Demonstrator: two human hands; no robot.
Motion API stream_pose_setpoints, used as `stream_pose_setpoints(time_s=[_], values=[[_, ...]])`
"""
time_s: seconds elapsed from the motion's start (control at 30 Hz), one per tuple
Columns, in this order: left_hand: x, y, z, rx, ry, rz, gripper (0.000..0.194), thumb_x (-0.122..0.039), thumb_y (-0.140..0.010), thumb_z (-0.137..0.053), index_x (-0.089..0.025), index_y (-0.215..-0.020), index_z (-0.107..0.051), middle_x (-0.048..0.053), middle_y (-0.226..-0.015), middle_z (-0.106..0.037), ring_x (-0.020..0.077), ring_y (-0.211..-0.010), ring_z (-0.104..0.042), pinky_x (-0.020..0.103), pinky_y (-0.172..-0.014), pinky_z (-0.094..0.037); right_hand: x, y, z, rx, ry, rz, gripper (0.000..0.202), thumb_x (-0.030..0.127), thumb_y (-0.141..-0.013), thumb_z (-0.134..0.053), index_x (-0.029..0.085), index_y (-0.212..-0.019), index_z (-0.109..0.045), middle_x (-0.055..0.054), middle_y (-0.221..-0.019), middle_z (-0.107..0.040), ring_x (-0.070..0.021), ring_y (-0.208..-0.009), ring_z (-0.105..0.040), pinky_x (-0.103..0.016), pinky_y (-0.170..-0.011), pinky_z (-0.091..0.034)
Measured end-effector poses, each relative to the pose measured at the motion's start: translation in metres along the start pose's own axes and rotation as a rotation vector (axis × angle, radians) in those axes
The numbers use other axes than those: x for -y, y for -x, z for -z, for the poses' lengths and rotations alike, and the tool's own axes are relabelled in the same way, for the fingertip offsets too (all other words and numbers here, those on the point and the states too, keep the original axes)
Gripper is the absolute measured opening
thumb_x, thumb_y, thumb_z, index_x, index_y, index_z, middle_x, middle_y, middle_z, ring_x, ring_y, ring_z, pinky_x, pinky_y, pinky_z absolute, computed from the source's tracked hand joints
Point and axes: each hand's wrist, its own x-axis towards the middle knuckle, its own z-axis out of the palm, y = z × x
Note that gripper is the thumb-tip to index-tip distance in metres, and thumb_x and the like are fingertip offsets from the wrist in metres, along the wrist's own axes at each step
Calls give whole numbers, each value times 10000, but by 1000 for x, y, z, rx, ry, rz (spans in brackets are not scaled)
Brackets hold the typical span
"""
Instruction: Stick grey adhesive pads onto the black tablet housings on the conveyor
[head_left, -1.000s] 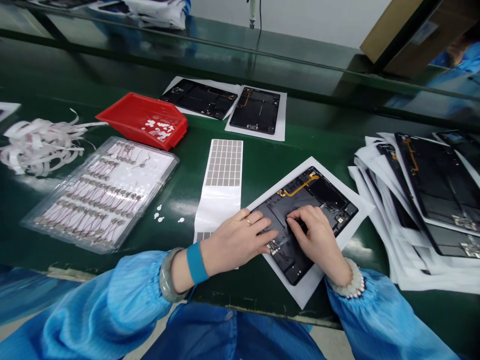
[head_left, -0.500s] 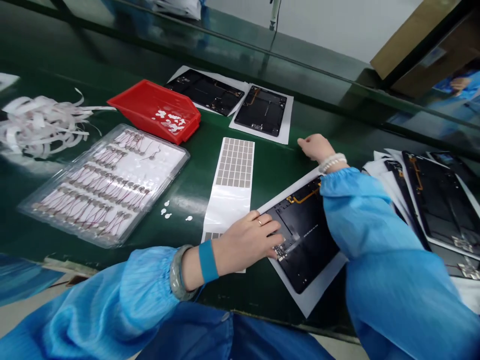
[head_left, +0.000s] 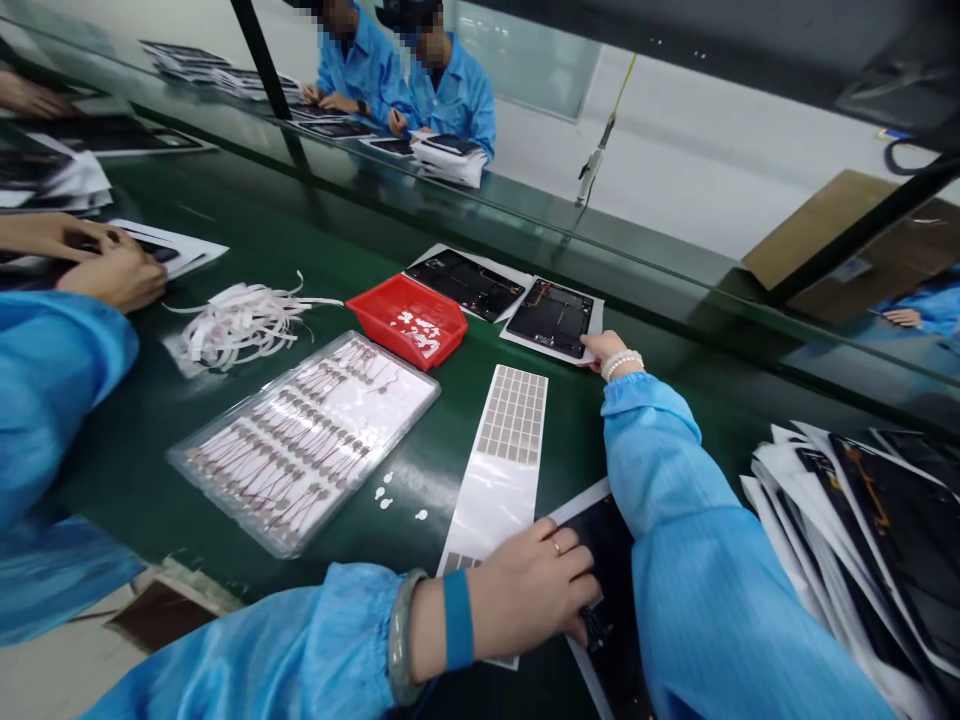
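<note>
My left hand (head_left: 529, 590) is at the left edge of the near black tablet housing (head_left: 611, 545), its bent fingers closed over that edge by a small connector area. A white sheet lies beneath this housing, and my right sleeve hides much of it. Farther off, my right hand (head_left: 602, 347) reaches to the lower right corner of another black tablet housing (head_left: 553, 312) on white paper. Thumb and fingers pinch that corner. Beside my left hand runs a white strip of grey rectangular stickers (head_left: 514, 415).
A clear tray (head_left: 300, 440) holds rows of small round parts with red wires. Behind it are a red bin (head_left: 405, 310) of white pieces and tangled white strips (head_left: 240, 325). Housings and paper (head_left: 862, 530) are stacked right. A co-worker's hands (head_left: 105, 260) are at left.
My right hand has moved from bare tabletop to the far housing's corner and closed on it. My left hand stays at the near housing. The view has tilted up and left, showing co-workers.
</note>
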Motion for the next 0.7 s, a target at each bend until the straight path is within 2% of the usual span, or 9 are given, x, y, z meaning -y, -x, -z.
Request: stream_pose_setpoints(time_s=[0.1, 0.17, 0.23, 0.3, 0.37, 0.47, 0.5, 0.6, 0.7], values=[[-1, 1, 2, 29, 0, 4, 335, -504, -869, -566, -185, -970, -564, 11, -901, -557, 180, -852, -498, 334, -722, -370, 12, 12, -3, 37, -88, -77, 325, 330, -895, -556, 151, -1166, -547, -76, -1126, -587, -178, -927, -605, -372, -772, -529], [0, 2, 5, 29, 5, -14, 328, -494, -862, -582, -188, -981, -560, 11, -919, -560, 181, -867, -503, 331, -735, -378, 21, 24, 6, 55, -172, -91, 276, 322, -903, -544, 141, -1111, -563, -57, -1036, -607, -145, -831, -610, -319, -698, -534], [1, 2, 10, 23, -12, -43, 305, -473, -873, -577, -178, -951, -560, 18, -911, -561, 184, -862, -507, 328, -739, -382, 22, 44, 28, 68, -264, -79, 164, 273, -917, -510, 134, -963, -583, -18, -850, -609, -94, -666, -578, -237, -577, -506], [2, 2, 19, 13, -50, -65, 265, -430, -902, -547, -165, -892, -559, 23, -863, -561, 183, -822, -511, 321, -710, -380, 10, 75, 57, 67, -347, -57, 163, 205, -914, -468, 157, -783, -552, 19, -662, -550, -66, -528, -505, -184, -473, -450], [4, 6, 33, -24, -74, -48, 233, -357, -943, -494, -163, -829, -555, 19, -789, -557, 174, -765, -510, 310, -668, -369, -18, 122, 84, 39, -404, -45, 196, 185, -890, -456, 194, -702, -512, 28, -588, -515, -77, -488, -487, -184, -437, -439], [7, 20, 59, -127, -63, 72, 253, -256, -976, -419, -167, -787, -562, 11, -726, -561, 159, -714, -507, 300, -669, -364, -80, 212, 104, -50, -451, -56, 76, 256, -835, -528, 226, -780, -572, -19, -713, -628, -152, -597, -592, -261, -481, -515], [8, 27, 67, -154, -56, 120, 254, -245, -977, -412, -168, -794, -571, 12, -733, -572, 157, -716, -511, 299, -679, -367, -101, 242, 103, -78, -449, -79, 54, 273, -798, -572, 223, -802, -593, -32, -742, -650, -172, -608, -607, -283, -484, -527], [8, 51, 80, -148, -24, 228, 242, -250, -977, -411, -168, -842, -594, 18, -792, -600, 160, -773, -534, 304, -736, -381, -155, 312, 84, -140, -479, -151, 224, 389, -682, -709, 233, -818, -623, -26, -741, -670, -194, -596, -620, -300, -474, -533], [5, 71, 80, -57, 30, 284, 210, -351, -944, -486, -177, -990, -594, 38, -959, -608, 190, -917, -543, 330, -817, -389, -186, 342, 71, -165, -475, -197, 314, 474, -593, -767, 230, -652, -577, 12, -552, -580, -151, -468, -539, -262, -402, -477]])
